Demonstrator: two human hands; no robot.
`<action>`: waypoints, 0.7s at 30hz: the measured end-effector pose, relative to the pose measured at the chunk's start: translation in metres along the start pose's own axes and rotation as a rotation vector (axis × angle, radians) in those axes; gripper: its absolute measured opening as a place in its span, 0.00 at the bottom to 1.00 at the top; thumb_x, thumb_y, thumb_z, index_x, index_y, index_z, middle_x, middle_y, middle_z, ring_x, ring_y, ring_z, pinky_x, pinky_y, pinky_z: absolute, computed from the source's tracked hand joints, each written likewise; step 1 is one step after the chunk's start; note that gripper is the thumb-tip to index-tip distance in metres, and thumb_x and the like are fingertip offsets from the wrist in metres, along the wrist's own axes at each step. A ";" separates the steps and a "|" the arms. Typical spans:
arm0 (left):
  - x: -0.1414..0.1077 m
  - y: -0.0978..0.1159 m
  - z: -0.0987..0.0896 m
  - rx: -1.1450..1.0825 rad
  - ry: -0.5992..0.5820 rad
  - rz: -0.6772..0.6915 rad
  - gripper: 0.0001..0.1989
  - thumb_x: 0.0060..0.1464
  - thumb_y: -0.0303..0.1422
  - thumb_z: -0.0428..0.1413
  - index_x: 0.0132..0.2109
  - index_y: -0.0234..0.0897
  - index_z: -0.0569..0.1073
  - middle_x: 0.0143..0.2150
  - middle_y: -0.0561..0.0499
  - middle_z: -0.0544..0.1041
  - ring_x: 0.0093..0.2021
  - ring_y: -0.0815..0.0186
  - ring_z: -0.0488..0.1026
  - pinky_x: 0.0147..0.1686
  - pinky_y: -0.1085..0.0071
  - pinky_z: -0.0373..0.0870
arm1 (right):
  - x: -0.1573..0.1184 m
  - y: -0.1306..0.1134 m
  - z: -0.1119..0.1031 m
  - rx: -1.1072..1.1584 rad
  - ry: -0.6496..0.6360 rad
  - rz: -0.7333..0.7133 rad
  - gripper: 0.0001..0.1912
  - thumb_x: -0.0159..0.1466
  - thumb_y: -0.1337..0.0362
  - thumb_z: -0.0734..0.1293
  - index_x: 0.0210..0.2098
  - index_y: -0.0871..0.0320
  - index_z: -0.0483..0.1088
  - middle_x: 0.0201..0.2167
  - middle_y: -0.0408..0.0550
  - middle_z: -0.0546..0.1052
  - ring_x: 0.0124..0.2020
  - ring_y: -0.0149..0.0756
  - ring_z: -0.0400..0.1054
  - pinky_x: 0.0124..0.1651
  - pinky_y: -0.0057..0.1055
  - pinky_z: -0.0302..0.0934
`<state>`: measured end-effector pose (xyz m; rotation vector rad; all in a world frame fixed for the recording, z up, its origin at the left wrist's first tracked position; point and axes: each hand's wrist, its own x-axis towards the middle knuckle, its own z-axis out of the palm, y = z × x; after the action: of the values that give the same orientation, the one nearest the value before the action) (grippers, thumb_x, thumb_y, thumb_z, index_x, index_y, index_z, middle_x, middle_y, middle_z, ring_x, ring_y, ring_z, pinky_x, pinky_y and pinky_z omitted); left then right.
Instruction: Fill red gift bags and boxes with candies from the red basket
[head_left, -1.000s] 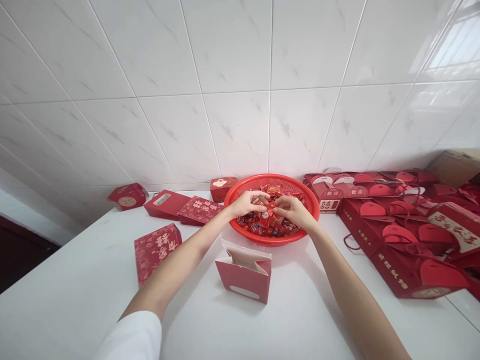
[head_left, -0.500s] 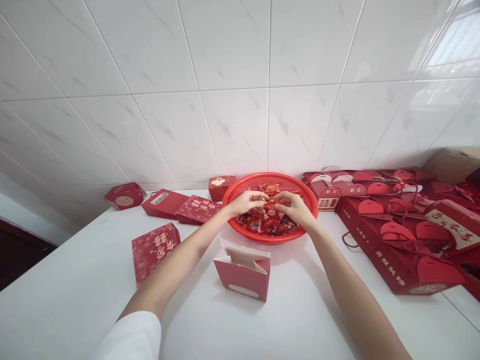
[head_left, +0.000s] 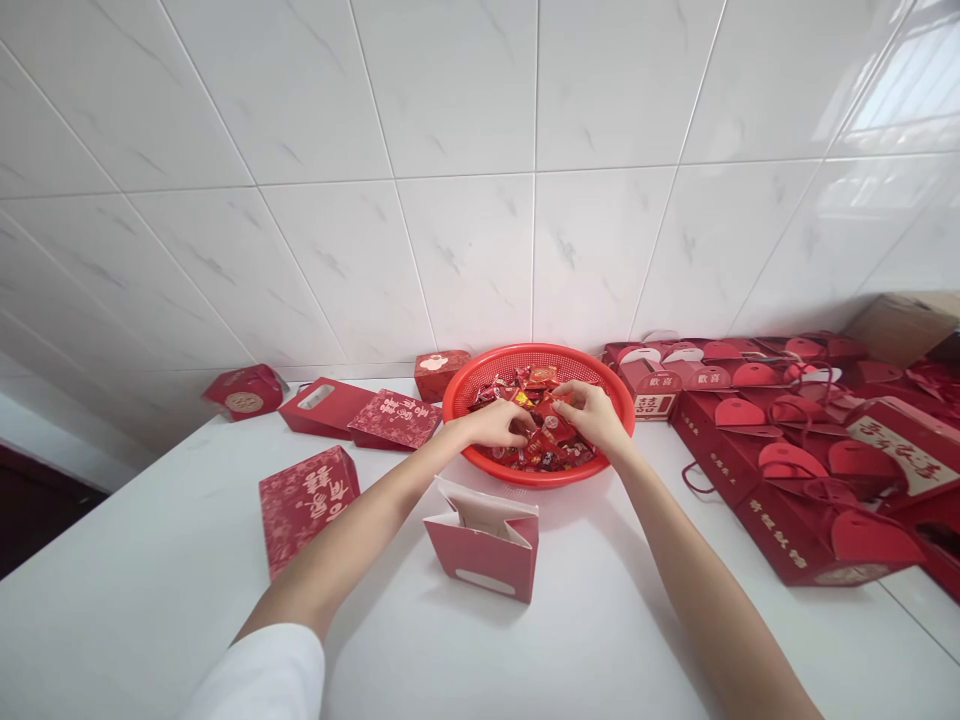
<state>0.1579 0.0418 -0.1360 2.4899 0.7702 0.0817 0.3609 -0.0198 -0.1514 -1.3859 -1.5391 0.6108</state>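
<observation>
A red plastic basket (head_left: 538, 478) holds many red wrapped candies (head_left: 537, 378). Inside it, my left hand (head_left: 501, 424) reaches down with bent fingers among the wrappers; its fingertips are partly hidden, and what they grip cannot be made out. My right hand (head_left: 591, 410) is at the basket's right side, its thumb and fingers pinched on a red candy packet (head_left: 553, 424). In front of the basket a red paper box (head_left: 484, 560) stands upright with its top open, touched by neither hand.
Red gift boxes (head_left: 780, 520) crowd the right side of the white table (head_left: 600, 640). More lie at the left: a patterned box (head_left: 304, 505), a handled bag (head_left: 322, 410) and a six-sided box (head_left: 246, 392). A small box (head_left: 439, 373) is behind. A tiled wall (head_left: 480, 260) rises beyond.
My left hand has moved right and down into the candies, away from the packet both hands were at. My right hand still has a red packet, slightly shifted.
</observation>
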 end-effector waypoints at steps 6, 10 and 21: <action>0.000 0.003 0.000 0.159 -0.073 -0.002 0.18 0.51 0.35 0.60 0.49 0.36 0.78 0.45 0.45 0.80 0.43 0.58 0.76 0.42 0.70 0.68 | 0.000 -0.001 -0.001 0.029 0.014 0.061 0.14 0.56 0.66 0.65 0.42 0.55 0.71 0.28 0.42 0.78 0.25 0.34 0.71 0.36 0.33 0.65; 0.003 0.012 0.001 0.286 -0.113 -0.029 0.24 0.47 0.48 0.62 0.46 0.35 0.77 0.45 0.41 0.78 0.45 0.52 0.75 0.42 0.66 0.69 | 0.000 -0.002 -0.001 -0.019 -0.006 0.035 0.09 0.57 0.65 0.66 0.38 0.56 0.74 0.30 0.45 0.80 0.28 0.36 0.73 0.36 0.32 0.67; 0.021 0.040 0.017 0.607 -0.295 -0.123 0.12 0.46 0.36 0.63 0.38 0.33 0.79 0.40 0.37 0.80 0.42 0.47 0.77 0.42 0.61 0.71 | -0.001 -0.004 0.000 -0.052 -0.045 0.021 0.05 0.57 0.67 0.67 0.32 0.56 0.75 0.34 0.47 0.81 0.37 0.40 0.76 0.43 0.35 0.68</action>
<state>0.1995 0.0169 -0.1321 2.8993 0.9164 -0.6383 0.3591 -0.0215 -0.1479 -1.4378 -1.5880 0.6221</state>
